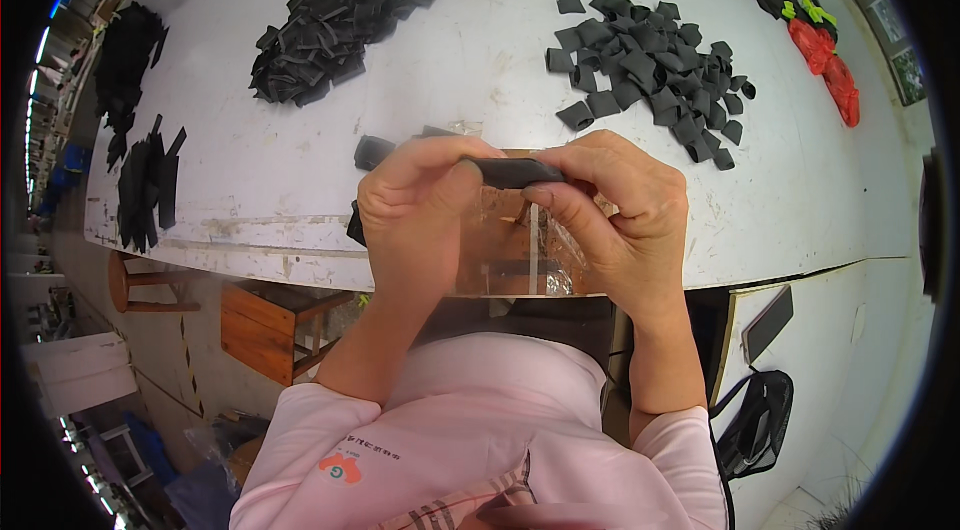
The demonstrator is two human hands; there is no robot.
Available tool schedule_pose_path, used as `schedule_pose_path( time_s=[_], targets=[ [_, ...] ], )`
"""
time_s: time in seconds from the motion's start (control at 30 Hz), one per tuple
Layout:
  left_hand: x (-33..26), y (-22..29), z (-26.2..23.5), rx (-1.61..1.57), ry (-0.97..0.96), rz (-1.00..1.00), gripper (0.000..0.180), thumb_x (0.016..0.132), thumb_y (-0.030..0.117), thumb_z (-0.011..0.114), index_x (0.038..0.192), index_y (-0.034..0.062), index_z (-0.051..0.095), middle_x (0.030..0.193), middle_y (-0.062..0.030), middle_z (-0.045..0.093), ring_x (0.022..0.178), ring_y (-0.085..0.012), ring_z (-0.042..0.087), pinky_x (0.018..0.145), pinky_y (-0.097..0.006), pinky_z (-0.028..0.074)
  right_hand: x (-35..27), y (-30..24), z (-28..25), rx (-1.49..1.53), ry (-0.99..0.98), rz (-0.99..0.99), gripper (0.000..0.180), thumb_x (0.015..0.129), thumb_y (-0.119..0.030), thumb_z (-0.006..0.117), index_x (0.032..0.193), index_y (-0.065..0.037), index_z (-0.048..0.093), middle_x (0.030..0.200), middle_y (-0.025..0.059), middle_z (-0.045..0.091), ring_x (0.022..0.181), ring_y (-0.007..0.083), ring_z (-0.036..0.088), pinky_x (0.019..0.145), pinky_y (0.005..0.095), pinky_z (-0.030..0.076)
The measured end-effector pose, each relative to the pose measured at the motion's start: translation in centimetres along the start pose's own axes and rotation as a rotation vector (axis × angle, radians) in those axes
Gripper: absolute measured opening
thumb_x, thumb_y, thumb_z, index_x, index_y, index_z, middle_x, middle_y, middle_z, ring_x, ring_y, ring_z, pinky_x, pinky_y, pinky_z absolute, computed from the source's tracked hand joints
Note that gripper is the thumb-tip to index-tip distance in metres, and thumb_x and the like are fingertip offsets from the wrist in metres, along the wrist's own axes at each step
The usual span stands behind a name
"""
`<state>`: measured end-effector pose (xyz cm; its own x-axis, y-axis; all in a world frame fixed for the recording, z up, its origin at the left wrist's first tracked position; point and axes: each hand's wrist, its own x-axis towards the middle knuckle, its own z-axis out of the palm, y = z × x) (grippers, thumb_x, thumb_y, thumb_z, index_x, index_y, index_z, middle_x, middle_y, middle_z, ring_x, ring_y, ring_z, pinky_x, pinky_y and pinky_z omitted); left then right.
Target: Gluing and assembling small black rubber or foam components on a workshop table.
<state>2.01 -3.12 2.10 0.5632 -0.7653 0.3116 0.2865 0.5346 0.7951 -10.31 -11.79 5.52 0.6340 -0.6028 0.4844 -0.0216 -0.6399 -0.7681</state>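
Note:
Between my two hands, above the table's near edge, a short dark grey fabric piece (515,173) is stretched out level. My left hand (415,200) pinches its left end between thumb and fingers. The right end is pinched by my right hand (630,210). Below them a brown board covered with clear tape (500,240) lies at the table edge. Another dark fabric piece (373,152) lies just beyond my left hand, partly hidden by it. Farther off to the right is a heap of small, squarish dark fabric loops (650,60).
A heap of flat dark strips (325,25) lies at the far left of the white table (480,60). More dark strips (148,185) sit by its left edge. Red and black bundles (820,55) lie far right. Wooden stools (260,330) stand below left; a black bag (760,420) is below right.

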Motion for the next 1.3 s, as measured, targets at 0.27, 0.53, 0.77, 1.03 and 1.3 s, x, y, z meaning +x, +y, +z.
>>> schedule_pose_path(
  time_s=[0.27, 0.53, 0.77, 1.03, 1.3],
  targets=[
    [-0.2, -1.1, -0.2, -0.072, -0.043, -0.086, 0.012, 0.082, -0.003, 0.049, 0.092, -0.0036, 0.056, 0.091, -0.0111, 0.06, 0.085, -0.0133, 0.055, 0.08, -0.025, 0.042, -1.6, 2.1, 0.8, 0.144, 0.028, 0.094, 0.012, 0.067, -0.001, 0.065, 0.079, -0.001, 0.062, 0.065, 0.0067, 0.057, 0.052, 0.0135, 0.051, 0.047, 0.0242, 0.039],
    [0.3, -0.5, -0.3, 0.009, -0.101, -0.044, 0.009, 0.084, 0.003, 0.051, 0.09, -0.0026, 0.054, 0.091, -0.014, 0.057, 0.086, -0.0181, 0.052, 0.082, -0.029, 0.041, -0.2, -0.8, -1.2, 0.093, -0.015, 0.146, 0.024, 0.065, -0.005, 0.068, 0.087, -0.001, 0.06, 0.066, 0.0072, 0.054, 0.054, 0.0157, 0.051, 0.048, 0.0282, 0.04],
    [0.3, -1.2, -0.5, -0.073, -0.067, 0.012, 0.012, 0.082, -0.003, 0.048, 0.092, -0.0038, 0.055, 0.092, -0.013, 0.059, 0.088, -0.0152, 0.054, 0.082, -0.028, 0.042, -0.3, 0.4, 0.2, -0.193, 0.005, -0.158, 0.015, 0.066, -0.004, 0.066, 0.078, -0.002, 0.058, 0.065, 0.0087, 0.049, 0.055, 0.0227, 0.049, 0.046, 0.0321, 0.038],
    [2.1, 0.9, 0.4, 0.235, -0.222, 0.017, 0.018, 0.076, -0.008, 0.054, 0.093, -0.0022, 0.058, 0.087, -0.0081, 0.058, 0.082, -0.0128, 0.055, 0.073, -0.023, 0.043, -0.1, -0.9, -0.3, -0.269, 0.082, -0.176, 0.019, 0.061, -0.001, 0.068, 0.077, -0.002, 0.058, 0.067, 0.007, 0.052, 0.058, 0.0215, 0.051, 0.049, 0.0306, 0.041],
    [2.2, 0.8, 0.1, 0.554, -0.306, 0.232, 0.015, 0.073, -0.006, 0.058, 0.085, 0.002, 0.062, 0.077, -0.0064, 0.057, 0.069, -0.013, 0.055, 0.062, -0.021, 0.043, -0.8, 0.5, 0.6, -0.096, 0.091, -0.085, 0.014, 0.063, 0.0, 0.067, 0.075, -0.002, 0.059, 0.063, 0.0064, 0.053, 0.056, 0.0198, 0.051, 0.049, 0.0282, 0.041]
  ],
)
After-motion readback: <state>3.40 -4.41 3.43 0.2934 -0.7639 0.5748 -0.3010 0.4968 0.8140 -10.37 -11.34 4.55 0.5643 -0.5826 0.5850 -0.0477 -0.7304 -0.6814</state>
